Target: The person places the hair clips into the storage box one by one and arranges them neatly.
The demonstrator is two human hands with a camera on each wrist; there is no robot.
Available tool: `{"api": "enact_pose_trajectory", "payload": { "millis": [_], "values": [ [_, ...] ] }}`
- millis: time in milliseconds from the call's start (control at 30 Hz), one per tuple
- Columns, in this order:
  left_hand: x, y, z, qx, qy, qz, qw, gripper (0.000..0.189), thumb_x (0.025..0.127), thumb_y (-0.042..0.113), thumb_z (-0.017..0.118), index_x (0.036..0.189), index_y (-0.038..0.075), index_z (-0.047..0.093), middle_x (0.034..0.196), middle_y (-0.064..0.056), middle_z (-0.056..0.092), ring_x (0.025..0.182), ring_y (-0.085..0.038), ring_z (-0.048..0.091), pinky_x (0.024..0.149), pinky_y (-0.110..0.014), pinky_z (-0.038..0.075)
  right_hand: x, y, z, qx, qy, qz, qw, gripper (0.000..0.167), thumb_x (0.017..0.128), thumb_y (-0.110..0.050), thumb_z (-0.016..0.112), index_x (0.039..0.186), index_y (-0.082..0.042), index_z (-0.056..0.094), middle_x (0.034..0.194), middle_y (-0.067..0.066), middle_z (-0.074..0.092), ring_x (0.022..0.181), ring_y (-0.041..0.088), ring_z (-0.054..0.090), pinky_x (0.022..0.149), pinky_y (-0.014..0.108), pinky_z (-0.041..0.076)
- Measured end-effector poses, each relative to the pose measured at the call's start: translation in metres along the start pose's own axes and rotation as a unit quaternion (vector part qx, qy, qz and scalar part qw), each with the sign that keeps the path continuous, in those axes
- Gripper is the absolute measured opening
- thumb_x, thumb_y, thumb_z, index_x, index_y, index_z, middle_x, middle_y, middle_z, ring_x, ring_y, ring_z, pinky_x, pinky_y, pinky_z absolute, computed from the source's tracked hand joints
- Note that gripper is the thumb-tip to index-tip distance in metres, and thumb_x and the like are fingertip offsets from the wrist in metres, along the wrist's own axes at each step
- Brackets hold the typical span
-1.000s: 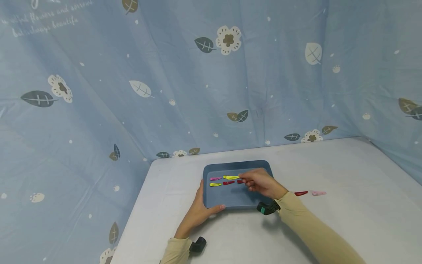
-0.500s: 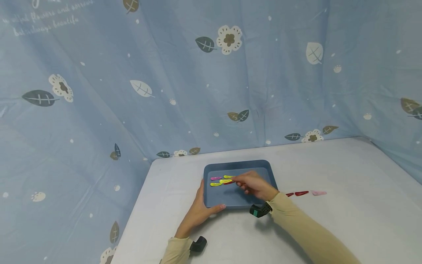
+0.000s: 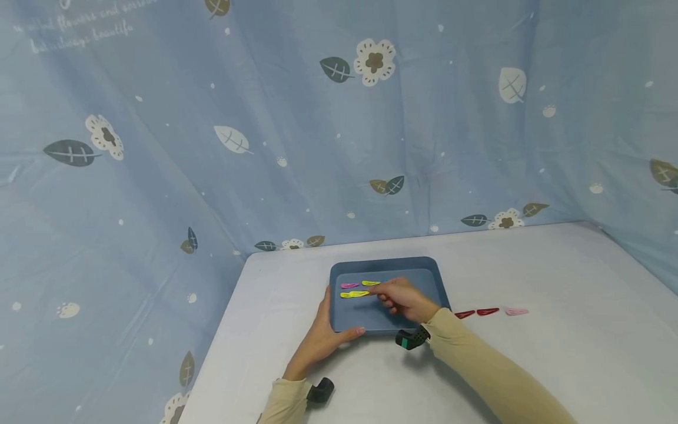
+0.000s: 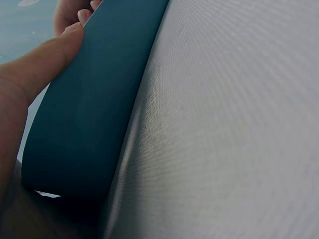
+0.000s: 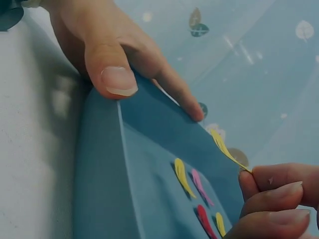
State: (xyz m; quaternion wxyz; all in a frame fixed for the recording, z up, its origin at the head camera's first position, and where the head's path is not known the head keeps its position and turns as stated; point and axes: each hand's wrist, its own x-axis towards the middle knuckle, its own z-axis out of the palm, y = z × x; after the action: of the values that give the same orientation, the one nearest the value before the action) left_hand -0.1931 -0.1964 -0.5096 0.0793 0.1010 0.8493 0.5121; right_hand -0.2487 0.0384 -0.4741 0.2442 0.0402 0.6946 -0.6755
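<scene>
My left hand grips the near left corner of a blue-grey tray, thumb over the near rim and fingers along the left side. Over the tray my right hand pinches a yellow snap hair clip by one end, between thumb and index finger. Below it, in the right wrist view, lie a yellow clip, a pink clip, a red clip and another yellow clip. From the head, the held clip and hand hide the red one.
Right of the tray on the white tabletop, two dark red clips and a light pink clip lie in a row. A blue patterned curtain hangs behind and to the left.
My right hand has moved left and slightly nearer over the tray, carrying the yellow hair clip. A second dark red clip on the table has come into view. The left hand keeps its hold.
</scene>
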Motion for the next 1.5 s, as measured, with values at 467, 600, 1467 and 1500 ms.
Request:
{"api": "enact_pose_trajectory", "payload": {
  "millis": [467, 600, 1467, 1500],
  "values": [
    [0.000, 0.003, 0.000, -0.006, -0.002, 0.014, 0.9999, 0.129, 0.081, 0.044, 0.087, 0.168, 0.019, -0.005, 0.175, -0.013, 0.005, 0.160, -0.037, 0.017, 0.126, -0.062, 0.022, 0.008, 0.005, 0.011, -0.027, -0.001, 0.003, 0.9996, 0.020, 0.092, -0.022, 0.076, 0.086, -0.004, 0.069, 0.058, -0.006, 0.046, 0.051, 0.007, 0.038, 0.050, 0.021, 0.032],
    [0.000, 0.004, 0.000, -0.006, -0.003, 0.017, 0.9998, 0.128, 0.081, 0.043, 0.087, 0.168, 0.019, -0.005, 0.175, -0.014, 0.005, 0.160, -0.036, 0.018, 0.126, -0.062, 0.022, 0.010, 0.007, 0.014, -0.024, -0.002, 0.009, 0.9997, 0.022, 0.093, -0.022, 0.075, 0.079, -0.006, 0.066, 0.057, -0.007, 0.047, 0.049, 0.006, 0.039, 0.049, 0.021, 0.032],
    [0.003, -0.001, -0.001, -0.006, -0.002, 0.033, 0.9994, 0.128, 0.082, 0.041, 0.088, 0.168, 0.020, -0.005, 0.175, -0.014, 0.008, 0.159, -0.035, 0.020, 0.125, -0.060, 0.024, 0.011, 0.007, 0.023, -0.059, -0.003, -0.003, 0.9983, 0.022, 0.093, -0.018, 0.073, 0.076, -0.007, 0.066, 0.053, -0.007, 0.047, 0.045, 0.005, 0.039, 0.045, 0.021, 0.028],
    [0.003, -0.001, -0.001, -0.005, -0.002, 0.032, 0.9995, 0.128, 0.082, 0.041, 0.088, 0.168, 0.020, -0.005, 0.175, -0.014, 0.008, 0.159, -0.035, 0.020, 0.125, -0.060, 0.024, 0.011, 0.007, 0.023, -0.061, -0.001, -0.003, 0.9981, 0.022, 0.093, -0.019, 0.073, 0.076, -0.007, 0.067, 0.053, -0.007, 0.047, 0.045, 0.005, 0.039, 0.045, 0.021, 0.028]
  ]
}}
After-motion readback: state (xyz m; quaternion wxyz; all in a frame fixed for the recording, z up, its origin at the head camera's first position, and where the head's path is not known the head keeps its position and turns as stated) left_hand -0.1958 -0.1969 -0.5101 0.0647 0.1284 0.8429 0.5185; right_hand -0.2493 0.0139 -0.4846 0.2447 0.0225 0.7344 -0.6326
